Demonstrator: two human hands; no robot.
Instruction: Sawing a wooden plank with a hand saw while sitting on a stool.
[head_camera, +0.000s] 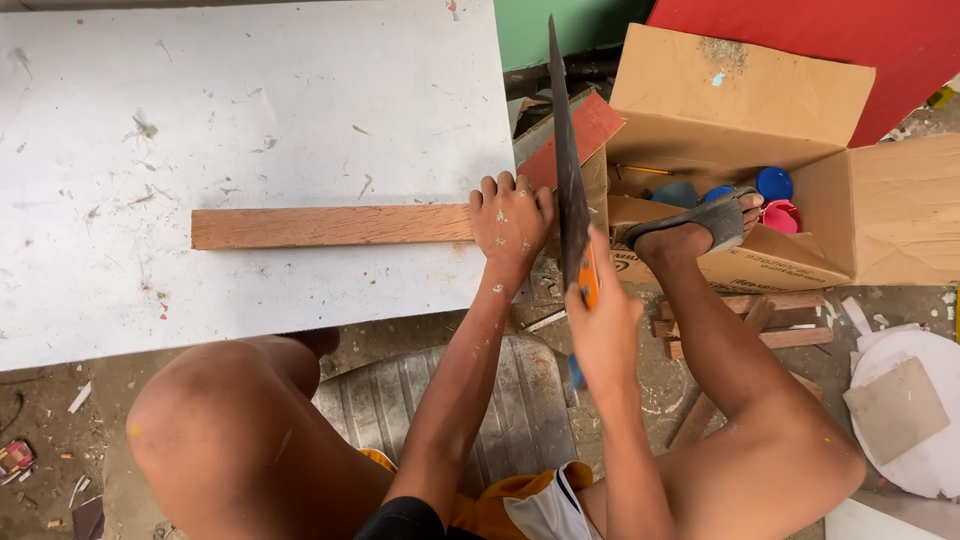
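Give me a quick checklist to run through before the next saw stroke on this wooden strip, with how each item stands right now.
1. Wooden strip lies flat on the white board: ok.
2. Left hand presses the strip's end down by the board's edge: ok.
3. Right hand grips the orange handle of the handsaw: ok.
4. Blade stands upright just right of the left hand: ok.
5. Left fingers clear of the blade: not ok, they sit very close beside it.
6. Cut line marked on the strip: cannot tell, the hand covers that end.
7. Foot propped on the cardboard box, steady: cannot tell.
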